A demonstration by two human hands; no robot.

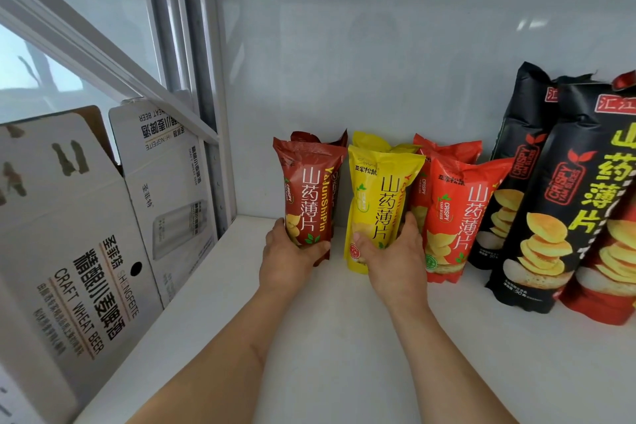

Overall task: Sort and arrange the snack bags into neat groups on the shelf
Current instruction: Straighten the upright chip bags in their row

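Hands on upright bags at the shelf (344,337) back, left hand (285,260) gripping brown bag (309,196), right hand (392,262) fingers curled round yellow bag (378,203), red bag (457,217) beside it, black bags (550,217) further right.

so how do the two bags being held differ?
The dark red bag is held by the left hand; the yellow bag by the right hand. The dark red bag is the leftmost; the yellow bag sits beside the bright red bags. Both stand upright, gripped near the bottom, each fronting a same-colour bag.
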